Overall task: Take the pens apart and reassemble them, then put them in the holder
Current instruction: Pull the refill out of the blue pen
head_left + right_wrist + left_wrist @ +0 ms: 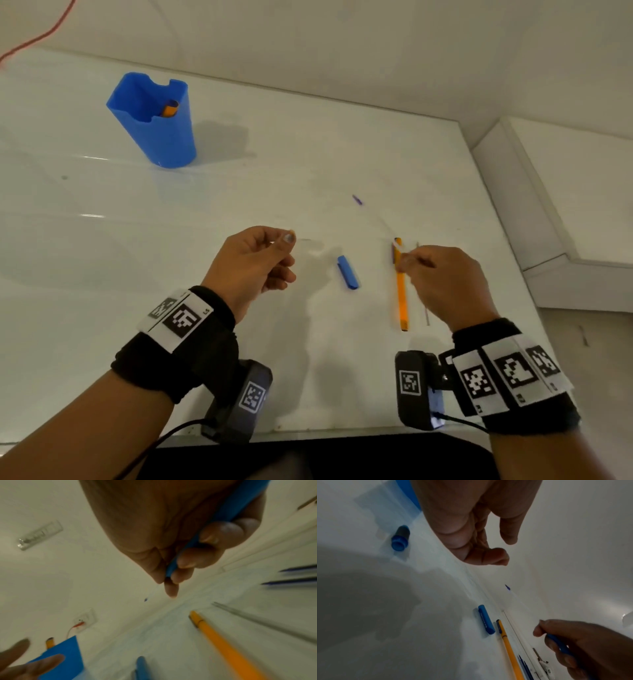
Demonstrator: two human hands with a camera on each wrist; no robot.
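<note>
My right hand (416,258) grips a blue pen barrel (214,524); a thin clear refill with a dark tip (357,199) sticks out past its fingertips. My left hand (286,241) hovers above the table with fingers loosely curled, and I see nothing held in it. Between the hands a blue cap (347,272) lies on the table. An orange pen (400,284) lies under the right hand's fingers. The blue holder (154,126) stands at the far left with an orange pen (169,109) inside. A small blue end piece (400,538) lies near the left hand.
A thin grey rod (426,308) lies right of the orange pen. Dark blue refills (524,666) and a white part (544,665) lie beside it. The white table (239,192) ends at a wall ledge (513,192) on the right. A red cable (37,36) hangs at the far left.
</note>
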